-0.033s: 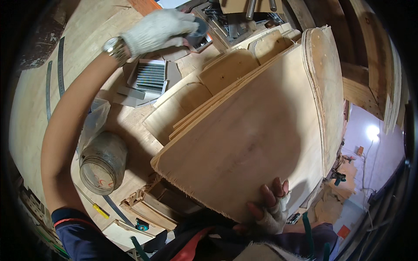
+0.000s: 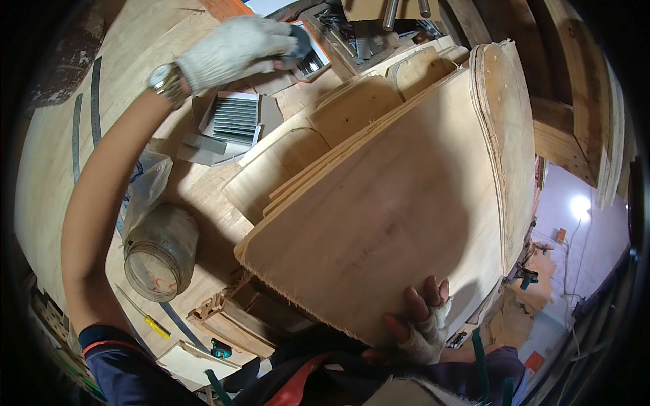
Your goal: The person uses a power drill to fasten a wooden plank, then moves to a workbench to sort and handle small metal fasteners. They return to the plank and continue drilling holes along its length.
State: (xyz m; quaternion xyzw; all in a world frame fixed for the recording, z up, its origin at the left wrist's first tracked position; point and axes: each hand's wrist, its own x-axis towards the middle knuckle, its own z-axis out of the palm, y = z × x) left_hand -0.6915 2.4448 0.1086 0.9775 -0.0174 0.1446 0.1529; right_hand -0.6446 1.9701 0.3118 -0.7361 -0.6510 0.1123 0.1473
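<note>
From afar, I see left hand (image 2: 237,51) gripping dark round object (image 2: 300,46) over table (image 2: 149,47); right hand (image 2: 423,328) resting fingers-apart on top plywood panel (image 2: 365,216). Panel looks shaped, stacked; ragged edge (image 2: 301,298) seemingly unsmoothed.

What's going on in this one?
A person has the gloved left hand closed around a dark round object at the far side of the worktable, beside an open box of metal strips. The right hand, its fingertips bare, rests on the near edge of a large wooden board. A glass jar and a yellow-handled screwdriver are off to the left.
</note>
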